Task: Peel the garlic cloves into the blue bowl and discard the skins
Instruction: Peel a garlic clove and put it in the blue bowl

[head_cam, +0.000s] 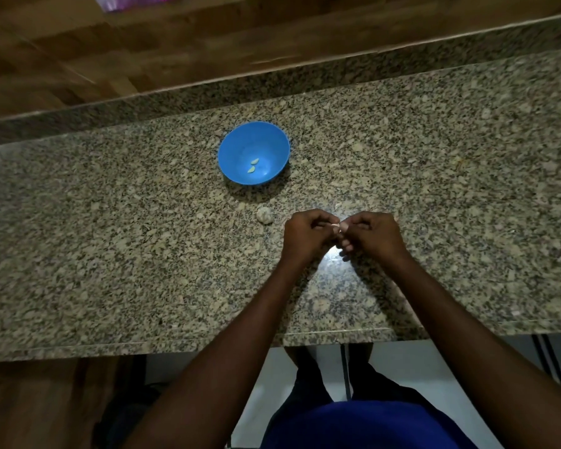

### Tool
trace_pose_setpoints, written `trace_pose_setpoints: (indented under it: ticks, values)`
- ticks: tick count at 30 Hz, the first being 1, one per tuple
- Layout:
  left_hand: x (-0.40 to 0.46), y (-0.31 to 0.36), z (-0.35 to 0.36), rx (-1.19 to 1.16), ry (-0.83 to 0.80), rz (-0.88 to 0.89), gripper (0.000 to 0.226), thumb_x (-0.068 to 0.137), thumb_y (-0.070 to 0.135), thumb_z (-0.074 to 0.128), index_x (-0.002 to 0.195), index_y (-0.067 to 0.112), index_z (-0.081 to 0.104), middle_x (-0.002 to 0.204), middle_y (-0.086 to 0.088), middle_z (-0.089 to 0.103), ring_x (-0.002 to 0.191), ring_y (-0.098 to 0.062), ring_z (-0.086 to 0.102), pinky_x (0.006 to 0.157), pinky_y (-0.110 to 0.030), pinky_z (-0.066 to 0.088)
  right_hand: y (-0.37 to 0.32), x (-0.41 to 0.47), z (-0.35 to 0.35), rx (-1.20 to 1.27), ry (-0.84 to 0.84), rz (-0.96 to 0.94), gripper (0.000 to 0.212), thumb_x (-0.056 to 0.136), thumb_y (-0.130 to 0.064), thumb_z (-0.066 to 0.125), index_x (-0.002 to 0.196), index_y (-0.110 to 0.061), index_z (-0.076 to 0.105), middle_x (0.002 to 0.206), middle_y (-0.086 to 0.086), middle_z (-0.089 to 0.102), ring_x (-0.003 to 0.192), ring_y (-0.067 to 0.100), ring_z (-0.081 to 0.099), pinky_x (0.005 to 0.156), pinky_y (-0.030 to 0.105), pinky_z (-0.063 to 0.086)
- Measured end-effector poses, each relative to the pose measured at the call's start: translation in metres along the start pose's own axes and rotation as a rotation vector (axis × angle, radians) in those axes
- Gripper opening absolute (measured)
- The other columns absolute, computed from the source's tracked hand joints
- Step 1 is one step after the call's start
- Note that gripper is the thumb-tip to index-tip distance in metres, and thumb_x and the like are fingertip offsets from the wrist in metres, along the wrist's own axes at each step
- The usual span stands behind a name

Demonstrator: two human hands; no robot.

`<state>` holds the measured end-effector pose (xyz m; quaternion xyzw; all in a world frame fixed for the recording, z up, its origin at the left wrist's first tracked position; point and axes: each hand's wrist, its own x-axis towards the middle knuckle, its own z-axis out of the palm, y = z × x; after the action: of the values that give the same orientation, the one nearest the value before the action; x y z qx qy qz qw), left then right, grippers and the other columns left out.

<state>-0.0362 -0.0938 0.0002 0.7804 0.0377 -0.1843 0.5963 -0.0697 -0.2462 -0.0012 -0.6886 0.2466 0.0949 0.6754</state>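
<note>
Both our hands, left (306, 236) and right (371, 236), pinch one clove (337, 225) at frame centre; the bowl (237, 150) lies up-left, nearer the left hand.

— How many bowls are on the counter?

— One blue bowl (253, 152), on one speckled granite counter (110, 254).

— And the garlic?

— Two peeled cloves (252, 165) lie inside the bowl. One garlic bulb piece (264, 215) sits on the counter near the bowl. One small clove (336, 225) is pinched between the fingertips, mostly hidden. One pale scrap of skin (338, 206) lies just beyond the hands; other scraps cannot be told apart from the stone's flecks.

— How many hands?

— Two: one left hand (306, 234) and one right hand (371, 234), both with fingers curled together.
</note>
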Motion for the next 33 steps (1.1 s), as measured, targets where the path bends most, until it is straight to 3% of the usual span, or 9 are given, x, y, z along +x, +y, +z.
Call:
trace_pose_setpoints:
  ticks: [2,5,9,11,17,21,25,29,33]
  values:
    - [-0.003,0.005,-0.002,-0.086,0.001,-0.03,0.01,0.081,-0.002,0.076,0.09,0.003,0.075,0.072,-0.009,0.073,0.063,-0.015,0.07,0.062,-0.03,0.06,-0.005,-0.001,0.001,0.034,-0.031,0.017,0.009,0.088,-0.001,0.072,0.082,0.004,0.068,0.07,0.034,0.065,0.055,0.034,0.062,0.057,0.06,0.058]
    - [-0.007,0.007,-0.006,-0.218,-0.006,-0.087,0.011,0.085,-0.002,0.073,0.095,-0.005,0.073,0.078,-0.022,0.073,0.066,-0.025,0.069,0.067,-0.044,0.06,-0.007,-0.002,0.0,0.087,-0.076,0.037,0.01,0.089,-0.001,0.07,0.083,0.006,0.069,0.079,0.037,0.066,0.058,0.033,0.063,0.055,0.058,0.059]
    - [-0.007,0.004,-0.011,-0.178,0.034,-0.063,0.007,0.083,-0.001,0.074,0.09,0.0,0.077,0.081,-0.025,0.073,0.065,-0.026,0.064,0.066,-0.04,0.056,-0.009,0.0,0.003,0.03,-0.14,0.073,0.011,0.089,-0.004,0.071,0.081,0.004,0.07,0.073,0.024,0.07,0.057,0.029,0.066,0.051,0.033,0.057]
    - [-0.007,0.003,-0.011,-0.158,0.042,-0.062,0.007,0.083,-0.001,0.075,0.087,0.003,0.077,0.079,-0.023,0.073,0.064,-0.026,0.065,0.064,-0.039,0.056,-0.008,0.001,0.006,0.008,-0.129,0.067,0.011,0.09,-0.002,0.069,0.079,0.002,0.07,0.068,0.019,0.07,0.055,0.025,0.064,0.05,0.028,0.055]
    - [-0.008,0.008,-0.011,-0.382,0.015,-0.302,0.007,0.089,-0.008,0.067,0.091,-0.003,0.072,0.073,-0.017,0.073,0.056,-0.017,0.069,0.052,-0.022,0.056,-0.004,0.002,0.016,-0.195,-0.029,-0.094,0.017,0.091,-0.002,0.068,0.076,-0.01,0.067,0.063,0.014,0.069,0.052,0.02,0.065,0.053,0.028,0.053]
    - [-0.01,0.014,-0.018,-0.556,-0.066,-0.438,0.012,0.092,-0.01,0.06,0.091,-0.001,0.068,0.068,-0.012,0.073,0.057,-0.014,0.071,0.056,-0.019,0.058,-0.009,0.002,0.014,-0.277,-0.058,-0.159,0.015,0.091,-0.002,0.068,0.078,-0.01,0.068,0.059,0.005,0.07,0.052,0.017,0.067,0.057,0.033,0.058]
    - [-0.009,0.014,-0.026,-0.631,-0.109,-0.464,0.015,0.095,-0.01,0.055,0.094,-0.002,0.067,0.075,-0.013,0.075,0.065,-0.017,0.074,0.066,-0.021,0.061,-0.021,0.002,0.014,-0.325,-0.086,-0.19,0.008,0.091,-0.003,0.068,0.084,-0.003,0.07,0.06,0.006,0.069,0.048,0.006,0.064,0.05,0.021,0.052]
    - [-0.007,0.014,-0.03,-0.64,-0.114,-0.448,0.016,0.095,-0.01,0.055,0.092,0.0,0.068,0.075,-0.012,0.075,0.065,-0.016,0.073,0.069,-0.021,0.061,-0.03,0.0,0.011,-0.24,-0.177,-0.147,0.007,0.092,-0.001,0.068,0.088,0.005,0.069,0.068,0.018,0.069,0.049,0.008,0.063,0.053,0.024,0.052]
    - [-0.005,0.01,-0.034,-0.566,-0.142,-0.438,0.016,0.094,-0.008,0.058,0.092,0.003,0.069,0.079,-0.012,0.075,0.072,-0.017,0.073,0.075,-0.024,0.06,-0.035,0.002,0.006,-0.25,-0.266,-0.107,0.006,0.091,-0.001,0.068,0.085,0.001,0.07,0.073,0.023,0.07,0.052,0.012,0.064,0.055,0.027,0.054]
